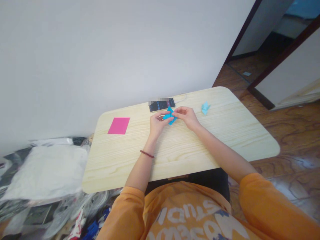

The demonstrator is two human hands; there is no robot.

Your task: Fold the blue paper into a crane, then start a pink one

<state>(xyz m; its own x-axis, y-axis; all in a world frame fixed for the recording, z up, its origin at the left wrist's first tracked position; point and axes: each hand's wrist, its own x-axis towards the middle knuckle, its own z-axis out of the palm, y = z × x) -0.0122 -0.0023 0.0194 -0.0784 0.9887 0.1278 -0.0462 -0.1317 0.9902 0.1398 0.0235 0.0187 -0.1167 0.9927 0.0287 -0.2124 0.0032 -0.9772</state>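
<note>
Pinching one folded blue paper [170,116] between your left hand [158,124] and right hand [187,117], you have one pink sheet [118,126] at its left, one blue figure [205,108] at its right.

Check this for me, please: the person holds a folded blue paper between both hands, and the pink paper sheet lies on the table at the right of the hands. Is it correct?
Not quite: the pink paper sheet lies at the left of the hands, not the right, as the head view shows. The rest stands: the left hand and right hand hold the folded blue paper between them.
</note>
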